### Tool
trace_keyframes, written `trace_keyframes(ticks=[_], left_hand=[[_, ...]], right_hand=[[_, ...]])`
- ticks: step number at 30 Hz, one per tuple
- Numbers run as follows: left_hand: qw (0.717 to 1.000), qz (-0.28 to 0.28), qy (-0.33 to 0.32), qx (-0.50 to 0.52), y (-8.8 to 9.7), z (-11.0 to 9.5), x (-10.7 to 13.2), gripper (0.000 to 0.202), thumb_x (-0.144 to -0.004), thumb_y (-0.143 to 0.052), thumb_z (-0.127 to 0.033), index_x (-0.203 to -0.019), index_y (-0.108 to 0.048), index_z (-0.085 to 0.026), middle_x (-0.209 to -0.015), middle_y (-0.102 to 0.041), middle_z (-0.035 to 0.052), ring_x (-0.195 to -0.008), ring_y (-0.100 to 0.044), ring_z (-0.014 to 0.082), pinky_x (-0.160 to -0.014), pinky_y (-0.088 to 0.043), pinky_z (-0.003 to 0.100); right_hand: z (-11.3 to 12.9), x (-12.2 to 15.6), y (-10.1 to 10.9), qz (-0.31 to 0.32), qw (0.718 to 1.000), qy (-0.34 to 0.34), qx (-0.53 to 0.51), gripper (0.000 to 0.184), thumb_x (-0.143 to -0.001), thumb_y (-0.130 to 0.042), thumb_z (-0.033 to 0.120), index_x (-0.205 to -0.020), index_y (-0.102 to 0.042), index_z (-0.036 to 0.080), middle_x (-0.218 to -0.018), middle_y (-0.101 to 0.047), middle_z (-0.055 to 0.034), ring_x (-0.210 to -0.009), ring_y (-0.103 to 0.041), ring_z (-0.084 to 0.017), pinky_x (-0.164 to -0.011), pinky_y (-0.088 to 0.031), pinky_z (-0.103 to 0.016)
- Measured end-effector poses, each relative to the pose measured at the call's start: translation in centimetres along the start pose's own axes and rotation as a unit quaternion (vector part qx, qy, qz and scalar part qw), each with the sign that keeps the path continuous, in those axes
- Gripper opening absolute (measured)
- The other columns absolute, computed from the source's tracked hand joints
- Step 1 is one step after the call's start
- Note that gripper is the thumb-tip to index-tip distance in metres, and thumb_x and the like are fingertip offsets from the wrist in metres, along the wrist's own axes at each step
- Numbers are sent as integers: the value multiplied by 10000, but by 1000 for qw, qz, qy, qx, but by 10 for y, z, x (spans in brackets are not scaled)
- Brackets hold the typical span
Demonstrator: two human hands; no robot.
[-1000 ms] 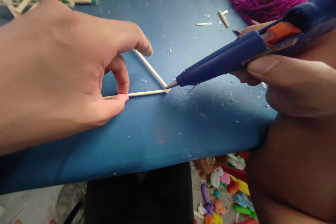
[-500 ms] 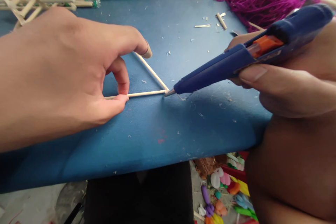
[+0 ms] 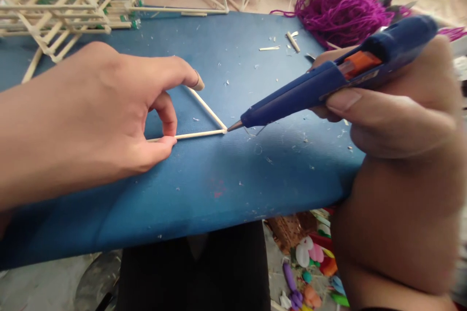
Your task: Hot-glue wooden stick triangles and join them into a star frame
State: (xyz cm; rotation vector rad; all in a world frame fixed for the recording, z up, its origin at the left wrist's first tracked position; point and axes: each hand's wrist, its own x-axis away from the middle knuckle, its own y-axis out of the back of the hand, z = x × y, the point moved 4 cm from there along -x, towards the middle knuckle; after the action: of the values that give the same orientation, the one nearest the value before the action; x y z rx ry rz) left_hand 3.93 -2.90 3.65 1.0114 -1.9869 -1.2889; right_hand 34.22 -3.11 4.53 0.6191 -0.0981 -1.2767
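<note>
My left hand (image 3: 127, 107) pinches a thin wooden stick (image 3: 200, 134) between thumb and a finger, low over the blue surface. Its index finger rests by the upper end of a second wooden stick (image 3: 208, 109), which slants down to meet the first in a pointed corner. In my right hand (image 3: 386, 107) is a dark blue glue gun (image 3: 299, 95) with an orange part in its side. The metal nozzle touches or nearly touches the corner where the sticks join. My left palm hides the far ends of both sticks.
Stick frames (image 3: 54, 5) stand at the back left, partly over the blue board (image 3: 182, 194). A tangle of purple yarn (image 3: 343, 9) lies at the back right, near short stick scraps (image 3: 293, 42). Colourful balloon-like pieces (image 3: 302, 252) lie below the board's front edge.
The view has tilted up a little, showing more of the back. The nozzle has shifted from just under the stick corner to its right side. Both hands keep their holds.
</note>
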Motion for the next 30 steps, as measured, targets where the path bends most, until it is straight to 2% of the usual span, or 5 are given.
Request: trace_keyframes(ticks=[4,8,15,20,30], left_hand=[[998,-45,-34,-36,2,-1,-1,643,-872,-523,-490,-1475,-626,-290,-939,-784,-62,-1126,-771,380,-1201,-494,631],[998,-45,-41,-26,4,-4,-1,625,-861,-475,-445,-1429,-666,-267,-788,-752,-54,-847,-773,301,-1012,-596,602],[1000,-6,-22,-15,8,-11,-1,624,-879,-558,-407,-1479,-638,-253,-850,-788,-32,-896,-783,284,-939,-595,446],[1000,13,-16,1,8,-12,-1,611,-830,-649,-309,-1440,-657,-287,-877,-827,-19,-743,-739,224,-739,-536,322],[1000,8,-22,6,8,-10,-2,651,-828,-653,-287,-1478,-644,-288,-883,-837,-16,-731,-709,228,-738,-491,329]], right_hand=[[1,-4,-4,-45,997,62,-9,209,-812,-744,243,-640,-624,231,-590,-519,7,-536,-437,-164,-510,-216,-384],[-4,-6,3,-138,990,34,-29,216,-810,-746,244,-609,-670,267,-566,-580,1,-493,-494,-182,-436,-269,-361],[4,-7,-4,65,993,37,-96,349,-852,-814,419,-619,-629,237,-546,-546,3,-479,-435,-143,-445,-274,-330],[5,-8,-2,86,996,-5,3,357,-879,-768,434,-640,-592,235,-574,-501,3,-549,-398,-144,-503,-268,-334],[4,-11,-8,56,993,-1,101,323,-896,-679,380,-637,-545,240,-578,-482,-1,-574,-389,-161,-559,-262,-361]])
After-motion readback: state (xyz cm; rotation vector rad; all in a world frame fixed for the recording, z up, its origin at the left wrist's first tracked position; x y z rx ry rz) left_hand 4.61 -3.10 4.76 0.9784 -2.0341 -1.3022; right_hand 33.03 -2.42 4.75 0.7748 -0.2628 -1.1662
